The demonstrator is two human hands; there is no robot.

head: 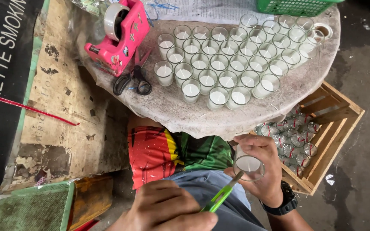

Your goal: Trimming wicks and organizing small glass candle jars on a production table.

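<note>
Many candle glasses point(228, 64): wax-filled, standing in rows on round worktop point(185, 115).
Right hand point(260, 171): fingers grasping one wax-filled glass point(248, 164) above lap.
Left hand point(163, 209): clenched on green-handled tool point(219, 197), tip at glass rim.
Wooden crate point(335, 128): wrapped glasses inside, partly hidden under worktop.
Unclear: kind of tool tip.

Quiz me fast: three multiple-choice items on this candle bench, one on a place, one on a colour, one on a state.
1. Where do the scissors lie?
A. beside the pink tape dispenser
B. in the wooden crate
C. on the person's lap

2. What colour is the tool in the left hand?
A. red
B. green
C. black

3. The glass candle in the right hand is:
A. standing on the round table
B. wrapped
C. held up, unwrapped

Answers: 1 A, they touch its base. 2 B, its handle is bright green. 3 C, bare glass shows off the table.
</note>
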